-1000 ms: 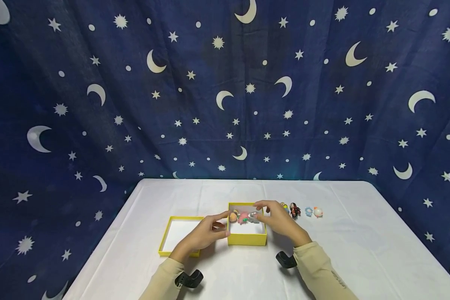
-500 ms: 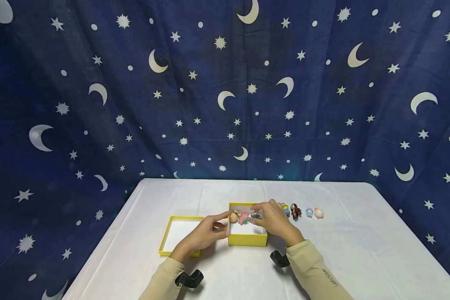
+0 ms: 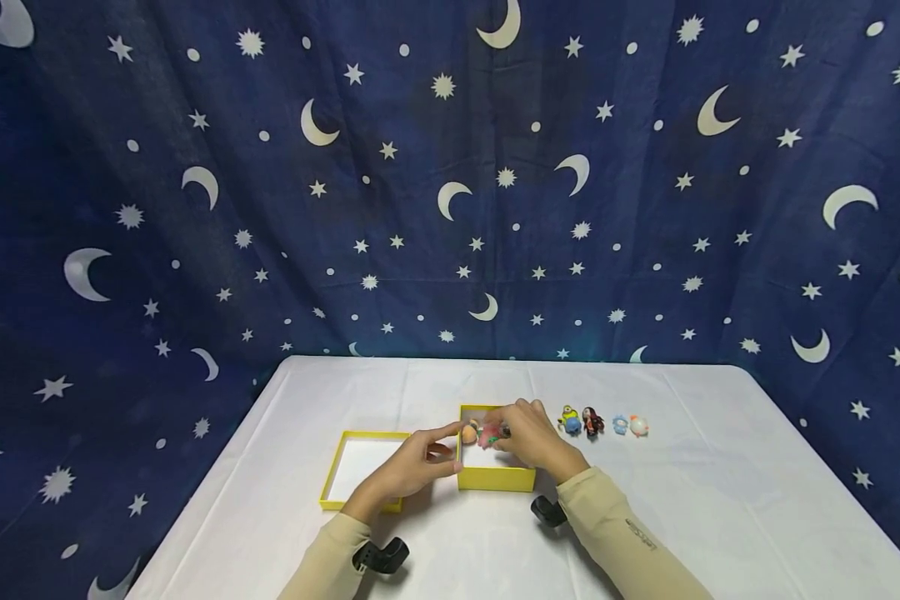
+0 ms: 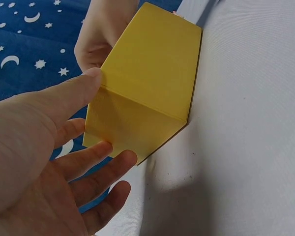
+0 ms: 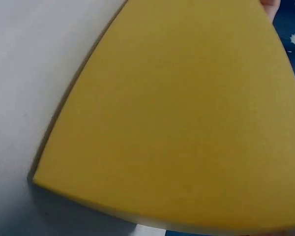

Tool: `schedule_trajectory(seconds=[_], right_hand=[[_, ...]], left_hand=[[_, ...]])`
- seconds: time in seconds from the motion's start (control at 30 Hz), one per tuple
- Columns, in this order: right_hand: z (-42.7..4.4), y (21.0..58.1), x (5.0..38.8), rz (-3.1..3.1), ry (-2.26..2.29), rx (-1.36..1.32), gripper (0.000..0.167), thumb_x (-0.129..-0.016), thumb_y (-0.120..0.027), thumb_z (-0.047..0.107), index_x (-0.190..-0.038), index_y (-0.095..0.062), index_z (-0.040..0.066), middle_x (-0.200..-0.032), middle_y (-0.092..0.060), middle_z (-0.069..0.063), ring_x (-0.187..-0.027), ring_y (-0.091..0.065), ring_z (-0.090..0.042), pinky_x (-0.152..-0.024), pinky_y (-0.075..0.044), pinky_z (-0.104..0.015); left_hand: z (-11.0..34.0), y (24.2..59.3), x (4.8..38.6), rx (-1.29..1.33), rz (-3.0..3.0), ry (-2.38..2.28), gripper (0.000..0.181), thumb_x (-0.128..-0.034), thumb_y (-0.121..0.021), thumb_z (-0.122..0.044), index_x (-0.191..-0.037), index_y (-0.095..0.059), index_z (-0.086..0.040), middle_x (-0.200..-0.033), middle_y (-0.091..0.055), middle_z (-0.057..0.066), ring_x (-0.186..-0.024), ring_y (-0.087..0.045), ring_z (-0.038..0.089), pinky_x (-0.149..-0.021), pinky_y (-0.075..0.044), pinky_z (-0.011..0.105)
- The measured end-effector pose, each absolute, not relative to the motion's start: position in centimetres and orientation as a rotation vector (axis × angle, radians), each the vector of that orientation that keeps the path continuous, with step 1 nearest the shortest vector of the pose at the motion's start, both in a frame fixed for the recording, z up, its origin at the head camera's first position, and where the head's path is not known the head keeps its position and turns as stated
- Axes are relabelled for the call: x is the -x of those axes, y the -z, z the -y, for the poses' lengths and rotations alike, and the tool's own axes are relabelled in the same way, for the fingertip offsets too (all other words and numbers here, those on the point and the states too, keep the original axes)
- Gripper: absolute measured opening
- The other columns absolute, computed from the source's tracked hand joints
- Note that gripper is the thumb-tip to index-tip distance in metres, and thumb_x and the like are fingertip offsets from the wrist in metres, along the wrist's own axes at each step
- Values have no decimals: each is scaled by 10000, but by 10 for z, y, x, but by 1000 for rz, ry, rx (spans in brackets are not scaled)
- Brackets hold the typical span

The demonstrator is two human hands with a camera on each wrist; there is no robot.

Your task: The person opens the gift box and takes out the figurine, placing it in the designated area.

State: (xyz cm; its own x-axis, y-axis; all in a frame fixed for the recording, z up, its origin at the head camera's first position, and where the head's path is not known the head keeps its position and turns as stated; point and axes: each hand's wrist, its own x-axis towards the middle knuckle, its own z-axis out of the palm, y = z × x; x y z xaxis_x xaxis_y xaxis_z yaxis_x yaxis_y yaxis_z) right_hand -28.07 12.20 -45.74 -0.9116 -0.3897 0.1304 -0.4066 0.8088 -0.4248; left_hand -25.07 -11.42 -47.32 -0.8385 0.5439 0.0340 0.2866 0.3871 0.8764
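One relaxed left hand touches the yellow box, probably steadying it; can't tell if the right hand grips anything.

Right-wrist view dim, seemingly soft.

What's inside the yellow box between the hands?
An orange toy and a pink toy. The right hand covers most of a dark thing; anything else beneath is hidden.
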Motion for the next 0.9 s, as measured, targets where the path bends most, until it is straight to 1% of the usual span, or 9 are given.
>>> schedule_trajectory(seconds=[0.13, 0.27, 0.43, 0.53, 0.6, 0.67, 0.8, 0.9], right_hand=[[-120, 459, 282, 2956, -623, -650, 283, -798, -856, 131, -1075, -800, 135, -1011, -787, 17, -813, -511, -148, -763, -290, -357], [-118, 459, 282, 2954, -569, -660, 192, -779, -868, 139, -958, -800, 153, -867, -772, 32, -725, -465, -162, -729, -267, -354], [-115, 459, 281, 2922, -506, -691, 127, -757, -879, 141, -834, -779, 156, -813, -757, 27, -691, -463, -180, -697, -271, -365], [-114, 460, 280, 2892, -466, -713, 146, -750, -880, 103, -756, -750, 170, -711, -704, 54, -667, -449, -175, -675, -250, -360], [-114, 461, 280, 2881, -430, -712, 160, -745, -880, 100, -739, -744, 183, -687, -686, 67, -659, -445, -168, -667, -241, -351], [-114, 462, 280, 2884, -408, -697, 139, -749, -886, 120, -776, -767, 187, -719, -710, 62, -668, -453, -162, -670, -241, -346], [-113, 464, 280, 2898, -415, -671, 152, -750, -890, 177, -866, -794, 183, -872, -778, 34, -705, -486, -165, -680, -267, -347], [-112, 464, 279, 2914, -432, -651, 150, -776, -871, 146, -902, -794, 169, -930, -786, 19, -732, -501, -175, -695, -278, -345]], left_hand=[[113, 473, 251, -720, -2384, -1441, 632, -984, -669, -168, -1552, -406, -80, -1603, -425, 96, -1265, -598, 327, -1065, -516, 471], [112, 472, 251, -718, -2380, -1451, 632, -979, -675, -157, -1548, -412, -77, -1597, -431, 112, -1261, -599, 342, -1063, -517, 484], [114, 472, 250, -725, -2369, -1459, 631, -980, -673, -148, -1550, -410, -78, -1606, -418, 111, -1267, -597, 338, -1067, -513, 483], [114, 472, 251, -732, -2378, -1450, 634, -980, -673, -154, -1548, -407, -62, -1603, -419, 122, -1262, -600, 339, -1063, -517, 478], [114, 473, 251, -733, -2380, -1445, 637, -979, -674, -155, -1547, -405, -52, -1600, -421, 135, -1257, -602, 345, -1061, -518, 480], [114, 473, 252, -740, -2386, -1439, 635, -978, -674, -153, -1544, -407, -42, -1595, -425, 145, -1251, -605, 351, -1055, -522, 485], [113, 474, 251, -729, -2392, -1431, 632, -979, -674, -154, -1545, -411, -60, -1593, -434, 119, -1258, -603, 340, -1055, -522, 477], [113, 474, 251, -728, -2395, -1430, 632, -979, -674, -155, -1547, -412, -68, -1592, -437, 108, -1259, -603, 335, -1054, -522, 479]])
